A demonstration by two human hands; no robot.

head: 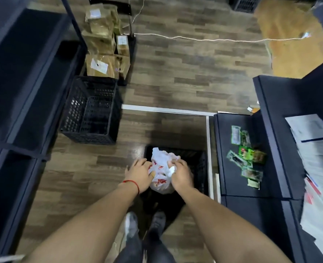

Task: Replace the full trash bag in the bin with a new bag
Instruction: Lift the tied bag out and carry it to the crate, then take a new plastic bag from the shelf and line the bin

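Wood-plank floor [176, 76], dark shelving both sides. Left hand [139, 172] and right hand [181, 174] both clamped on white printed trash bag [161, 168], bag bunched above black crate bin [198, 162]. Step looks like gathering bag top; next, lift clear. Counter [230, 168] close right, second crate [92, 111] left.

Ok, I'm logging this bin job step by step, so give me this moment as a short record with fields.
left hand: gripping the bag's left side
right hand: gripping the bag's right side
bag: white with red print, bunched, held over the bin
bin: black crate-like, on the floor beside a dark counter
counter top: small packets
new bag: none seen
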